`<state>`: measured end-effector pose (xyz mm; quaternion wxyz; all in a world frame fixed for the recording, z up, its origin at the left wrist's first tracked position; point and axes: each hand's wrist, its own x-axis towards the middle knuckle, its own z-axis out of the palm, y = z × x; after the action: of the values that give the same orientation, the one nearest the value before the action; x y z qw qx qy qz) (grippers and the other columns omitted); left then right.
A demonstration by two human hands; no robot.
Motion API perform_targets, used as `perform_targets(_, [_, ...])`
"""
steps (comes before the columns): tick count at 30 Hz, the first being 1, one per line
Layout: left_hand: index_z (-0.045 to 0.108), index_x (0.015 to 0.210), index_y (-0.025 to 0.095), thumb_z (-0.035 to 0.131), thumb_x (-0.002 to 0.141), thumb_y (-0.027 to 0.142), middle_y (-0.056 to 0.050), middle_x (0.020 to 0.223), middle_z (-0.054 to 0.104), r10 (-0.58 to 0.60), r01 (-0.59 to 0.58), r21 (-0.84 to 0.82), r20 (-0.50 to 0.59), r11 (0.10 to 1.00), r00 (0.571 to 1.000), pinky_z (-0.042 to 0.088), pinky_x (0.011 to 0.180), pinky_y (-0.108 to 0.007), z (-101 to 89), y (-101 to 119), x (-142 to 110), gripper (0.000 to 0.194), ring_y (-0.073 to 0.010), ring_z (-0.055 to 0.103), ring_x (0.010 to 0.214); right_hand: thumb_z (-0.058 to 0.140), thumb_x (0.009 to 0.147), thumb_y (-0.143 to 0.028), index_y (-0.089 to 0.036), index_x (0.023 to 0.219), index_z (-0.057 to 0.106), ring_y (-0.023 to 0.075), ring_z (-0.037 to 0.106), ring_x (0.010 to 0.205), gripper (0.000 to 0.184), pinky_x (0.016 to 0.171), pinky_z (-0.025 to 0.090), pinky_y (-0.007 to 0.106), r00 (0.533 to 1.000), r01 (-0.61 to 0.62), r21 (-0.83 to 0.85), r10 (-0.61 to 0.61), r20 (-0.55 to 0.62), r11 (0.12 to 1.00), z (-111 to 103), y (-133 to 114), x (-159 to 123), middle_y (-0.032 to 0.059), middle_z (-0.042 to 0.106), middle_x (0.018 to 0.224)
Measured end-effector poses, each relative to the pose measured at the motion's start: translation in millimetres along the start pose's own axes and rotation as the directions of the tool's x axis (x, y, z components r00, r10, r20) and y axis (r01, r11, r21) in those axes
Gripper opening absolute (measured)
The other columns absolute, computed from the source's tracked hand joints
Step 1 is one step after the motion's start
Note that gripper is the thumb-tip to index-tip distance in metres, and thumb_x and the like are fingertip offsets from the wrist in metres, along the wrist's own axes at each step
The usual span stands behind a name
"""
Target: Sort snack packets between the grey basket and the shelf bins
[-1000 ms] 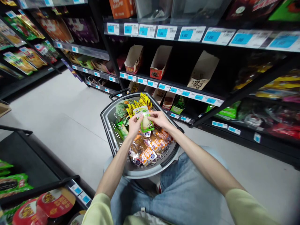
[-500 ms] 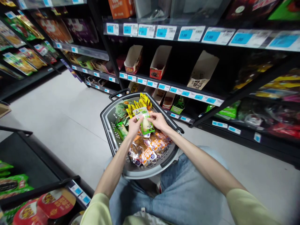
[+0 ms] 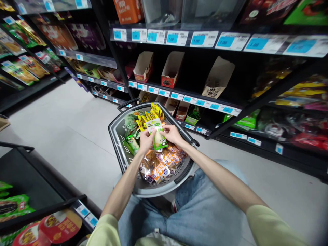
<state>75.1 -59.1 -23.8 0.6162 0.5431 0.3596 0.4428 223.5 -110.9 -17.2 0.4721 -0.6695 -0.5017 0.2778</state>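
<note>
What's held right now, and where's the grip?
Small green-and-white packet, pinched at its left and right edges, around mid-height, by the left hand and right hand.

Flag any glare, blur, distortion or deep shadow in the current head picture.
Head view: glare streaks the clear wrappers in the basket; shelf goods at far right look smeared; the middle shelf sinks into near-black; price tags at upper right look stretched, probably by a wide lens.
</note>
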Motion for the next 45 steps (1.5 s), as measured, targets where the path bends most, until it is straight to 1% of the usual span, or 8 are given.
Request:
perform_targets(10, [0.070,0.097,0.013,0.075,0.073,0.043,-0.012,0.100,0.075,-0.003,0.004,0.049,-0.019,0.999,1.000,0.054,0.084,-0.036,1.8,-2.5,0.1,0.040,-0.0234,0.071,0.089,0.063,0.071,-0.025,-0.019,0.074,0.067,0.0144,0.056,0.058,0.008,0.059,0.041,0.026,1.000,-0.021,-0.083,0.021,-0.002,0.996,-0.4,-14.1,-4.3,-0.0004,0.065,0.068])
perform_targets(16, [0.051,0.108,0.019,0.078,0.070,0.042,-0.009,0.097,0.075,-0.036,0.033,-0.045,-0.067,0.998,0.997,0.055,0.081,-0.035,-0.1,0.8,4.6,0.051,-0.0217,0.071,0.088,0.064,0.072,-0.026,-0.018,0.072,0.066,0.0147,0.057,0.059,0.008,0.058,0.043,0.026,0.999,-0.044,-0.040,0.043,-0.031,0.998,2.6,-17.8,-1.5,-0.0003,0.063,0.066])
perform_targets(20, [0.048,0.110,0.021,0.076,0.073,0.043,-0.005,0.091,0.073,-0.013,0.011,-0.028,-0.083,1.000,0.996,0.054,0.080,-0.032,-3.2,1.1,8.1,0.052,-0.0193,0.070,0.085,0.068,0.070,-0.032,-0.017,0.077,0.067,0.0158,0.060,0.065,0.017,0.063,0.048,0.026,0.996,-0.074,0.136,0.081,-0.047,0.988,6.6,-13.8,4.8,0.0016,0.067,0.072])
perform_targets(24, [0.055,0.108,0.020,0.075,0.074,0.037,-0.006,0.097,0.067,0.136,-0.118,0.163,-0.105,0.979,0.985,0.052,0.076,-0.027,-3.4,1.9,7.4,0.043,-0.0167,0.065,0.086,0.073,0.067,-0.040,-0.018,0.078,0.064,0.0167,0.063,0.070,0.026,0.068,0.051,0.028,0.978,-0.156,0.347,0.193,-0.077,0.925,7.7,-10.2,9.8,0.0039,0.069,0.077])
perform_targets(28, [0.067,0.099,0.020,0.071,0.078,0.034,-0.010,0.112,0.062,0.232,-0.223,0.368,0.021,0.903,0.972,0.051,0.078,-0.029,0.0,5.6,2.5,0.025,-0.0196,0.061,0.096,0.077,0.064,-0.043,-0.017,0.081,0.064,0.0159,0.063,0.066,0.034,0.064,0.052,0.028,0.959,-0.226,0.528,0.283,-0.028,0.818,4.6,-15.4,9.4,0.0053,0.071,0.078])
perform_targets(34, [0.064,0.120,0.022,0.081,0.066,0.026,-0.009,0.121,0.066,0.120,-0.149,0.260,0.123,0.954,0.985,0.047,0.098,-0.036,3.5,3.8,1.6,0.056,-0.0242,0.061,0.111,0.084,0.056,-0.044,-0.017,0.084,0.065,0.0156,0.064,0.068,0.043,0.064,0.052,0.027,0.962,-0.236,0.607,0.273,0.033,0.759,0.8,-29.5,5.6,0.0032,0.070,0.079])
perform_targets(38, [0.070,0.110,0.021,0.080,0.068,0.026,-0.006,0.112,0.071,0.104,-0.124,0.235,0.095,0.964,0.990,0.043,0.102,-0.036,0.8,2.2,5.3,0.043,-0.0248,0.064,0.107,0.084,0.059,-0.045,-0.017,0.089,0.068,0.0159,0.065,0.072,0.044,0.071,0.053,0.029,0.969,-0.240,0.628,0.222,0.109,0.740,1.3,-33.1,6.0,0.0031,0.069,0.078])
perform_targets(45, [0.070,0.108,0.013,0.075,0.074,0.042,-0.006,0.092,0.074,-0.053,0.038,0.116,0.129,0.992,0.990,0.051,0.069,-0.028,0.6,5.4,3.8,0.045,-0.0184,0.065,0.073,0.085,0.055,-0.040,-0.016,0.087,0.067,0.0168,0.065,0.081,0.044,0.079,0.053,0.030,0.934,-0.154,0.612,0.316,-0.167,0.776,-3.5,-25.1,15.7,0.0059,0.070,0.089])
